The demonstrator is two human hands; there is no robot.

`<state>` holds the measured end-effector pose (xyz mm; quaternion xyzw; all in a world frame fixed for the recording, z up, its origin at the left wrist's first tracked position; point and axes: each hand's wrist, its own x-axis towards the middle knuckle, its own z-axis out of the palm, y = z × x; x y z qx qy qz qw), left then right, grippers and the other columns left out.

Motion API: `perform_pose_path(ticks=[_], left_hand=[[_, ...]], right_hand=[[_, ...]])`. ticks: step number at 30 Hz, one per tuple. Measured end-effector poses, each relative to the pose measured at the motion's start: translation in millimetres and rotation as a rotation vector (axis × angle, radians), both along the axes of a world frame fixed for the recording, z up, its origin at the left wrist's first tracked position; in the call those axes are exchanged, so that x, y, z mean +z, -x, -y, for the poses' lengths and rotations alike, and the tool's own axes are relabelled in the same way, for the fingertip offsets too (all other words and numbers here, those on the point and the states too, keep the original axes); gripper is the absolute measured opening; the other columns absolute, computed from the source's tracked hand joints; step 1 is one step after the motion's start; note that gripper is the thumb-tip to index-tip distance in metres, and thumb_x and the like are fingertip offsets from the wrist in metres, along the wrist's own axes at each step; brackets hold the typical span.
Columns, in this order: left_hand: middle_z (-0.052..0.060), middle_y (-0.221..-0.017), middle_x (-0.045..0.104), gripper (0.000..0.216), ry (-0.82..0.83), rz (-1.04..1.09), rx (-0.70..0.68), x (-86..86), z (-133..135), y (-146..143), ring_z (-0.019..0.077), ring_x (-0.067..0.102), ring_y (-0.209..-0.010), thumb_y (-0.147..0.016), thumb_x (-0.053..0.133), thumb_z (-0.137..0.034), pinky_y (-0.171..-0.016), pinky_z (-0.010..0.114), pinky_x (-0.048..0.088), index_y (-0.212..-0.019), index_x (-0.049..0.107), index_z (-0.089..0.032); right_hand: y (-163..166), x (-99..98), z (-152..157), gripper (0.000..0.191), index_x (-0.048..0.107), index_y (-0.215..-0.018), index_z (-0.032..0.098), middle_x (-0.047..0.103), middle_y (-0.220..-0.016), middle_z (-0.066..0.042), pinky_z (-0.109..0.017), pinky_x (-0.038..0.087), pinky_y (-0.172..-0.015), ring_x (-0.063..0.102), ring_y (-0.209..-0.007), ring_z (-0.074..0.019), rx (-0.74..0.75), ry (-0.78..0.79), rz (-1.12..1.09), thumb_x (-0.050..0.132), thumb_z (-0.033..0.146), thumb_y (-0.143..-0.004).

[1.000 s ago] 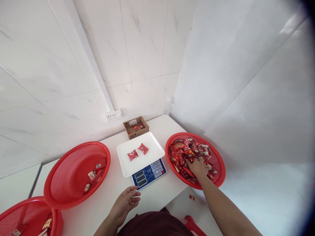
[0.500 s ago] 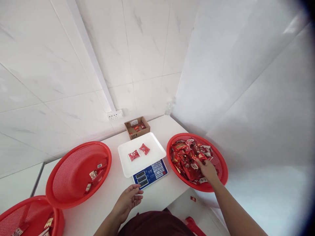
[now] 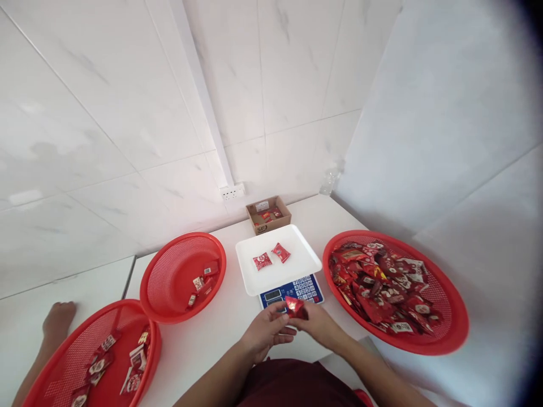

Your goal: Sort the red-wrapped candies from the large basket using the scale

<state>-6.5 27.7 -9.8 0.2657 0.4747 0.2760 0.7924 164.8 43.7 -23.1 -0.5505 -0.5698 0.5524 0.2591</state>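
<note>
In front of my waist, both hands meet at a small shiny red snack packet (image 3: 296,306). My right hand (image 3: 318,325) grips it from the right, with the fingers partly hidden behind it. At its left edge, the thumb and forefinger of my left hand (image 3: 267,332) pinch it, the other fingers loosely curled. Just beyond them is a digital scale with a blue keypad (image 3: 292,289) and a white weighing tray (image 3: 254,282). Two red snack packets, a left one (image 3: 262,260) and a right one (image 3: 280,252), lie apart on that tray.
A red basket (image 3: 456,333) heaped with packets stands right. On the left are a red basket (image 3: 169,265) and a nearer one (image 3: 63,362), each holding some packets. Behind the scale sits a cardboard box (image 3: 271,225). Another person's hand (image 3: 60,317) rests at far left.
My right hand has left the heaped basket and come to the middle with a red packet. My left hand has moved to meet it. The view has shifted left; another person's hand now shows.
</note>
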Motion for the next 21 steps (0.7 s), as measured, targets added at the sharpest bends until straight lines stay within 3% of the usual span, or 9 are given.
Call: perform_pose_path(ticks=[2, 5, 10, 12, 15, 18, 21], left_hand=[[0.007, -0.085, 0.065, 0.043, -0.014, -0.028, 0.032, -3.2, -1.0, 0.6, 0.0148, 0.062, -0.073, -0.067, 0.071, -0.040, -0.074, 0.029, 0.045, -0.100, 0.059, -0.015], [0.005, -0.079, 0.065, 0.030, 0.057, -0.039, 0.178, -11.1, -1.6, 8.2, 0.0126, 0.061, -0.067, -0.068, 0.071, -0.034, -0.073, 0.027, 0.046, -0.087, 0.058, -0.014], [0.004, -0.078, 0.064, 0.022, 0.171, -0.054, 0.370, -16.8, 0.1, 20.8, 0.0114, 0.062, -0.066, -0.070, 0.069, -0.017, -0.076, 0.026, 0.047, -0.084, 0.053, -0.015], [0.005, -0.080, 0.064, 0.026, 0.184, -0.058, 0.354, -14.4, 1.2, 22.6, 0.0130, 0.064, -0.070, -0.068, 0.069, -0.014, -0.077, 0.026, 0.047, -0.088, 0.052, -0.016], [0.005, -0.087, 0.063, 0.031, 0.176, -0.075, 0.301, -12.1, 3.0, 24.8, 0.0142, 0.064, -0.070, -0.067, 0.071, -0.025, -0.072, 0.027, 0.047, -0.088, 0.049, -0.018], [0.003, -0.088, 0.062, 0.034, 0.112, -0.150, 0.263, -14.4, 3.1, 28.1, 0.0113, 0.059, -0.067, -0.066, 0.071, -0.037, -0.065, 0.024, 0.044, -0.083, 0.049, -0.018], [0.000, -0.074, 0.058, 0.034, -0.007, -0.239, 0.251, -16.6, -5.1, 29.8, 0.0083, 0.052, -0.063, -0.062, 0.073, -0.037, -0.062, 0.022, 0.041, -0.078, 0.051, -0.016]], right_hand=[[19.1, -6.8, 4.0, 0.022, 0.061, -0.083, 0.018, 0.068, -0.075, -0.001, -0.026, 0.045, -0.063, 0.059, -0.070, -0.0166, 0.030, 0.010, -0.070, 0.063, 0.032, -0.066], [23.2, -14.1, -2.0, 0.016, 0.059, -0.081, 0.018, 0.065, -0.067, 0.001, -0.025, 0.044, -0.055, 0.057, -0.060, -0.0136, 0.022, 0.119, -0.139, 0.059, 0.029, -0.069], [13.6, -26.1, -33.2, 0.017, 0.057, -0.073, 0.018, 0.066, -0.067, -0.001, -0.024, 0.044, -0.052, 0.058, -0.056, -0.0126, -0.182, 0.282, -0.122, 0.059, 0.035, -0.071], [13.8, -31.0, -45.4, 0.021, 0.060, -0.080, 0.018, 0.068, -0.078, -0.004, -0.025, 0.046, -0.056, 0.061, -0.063, -0.0132, -0.205, 0.291, -0.139, 0.058, 0.038, -0.073], [16.3, -36.0, -53.5, 0.030, 0.058, -0.098, 0.020, 0.067, -0.097, -0.006, -0.025, 0.048, -0.061, 0.064, -0.074, -0.0140, -0.229, 0.287, -0.155, 0.055, 0.039, -0.075], [15.9, -38.3, -46.1, 0.033, 0.057, -0.101, 0.018, 0.067, -0.094, -0.007, -0.025, 0.048, -0.061, 0.064, -0.073, -0.0143, -0.219, 0.305, -0.139, 0.055, 0.037, -0.074], [8.5, -40.4, -29.3, 0.033, 0.059, -0.099, 0.017, 0.068, -0.087, -0.005, -0.026, 0.047, -0.060, 0.063, -0.069, -0.0140, -0.177, 0.313, -0.117, 0.057, 0.034, -0.072]])
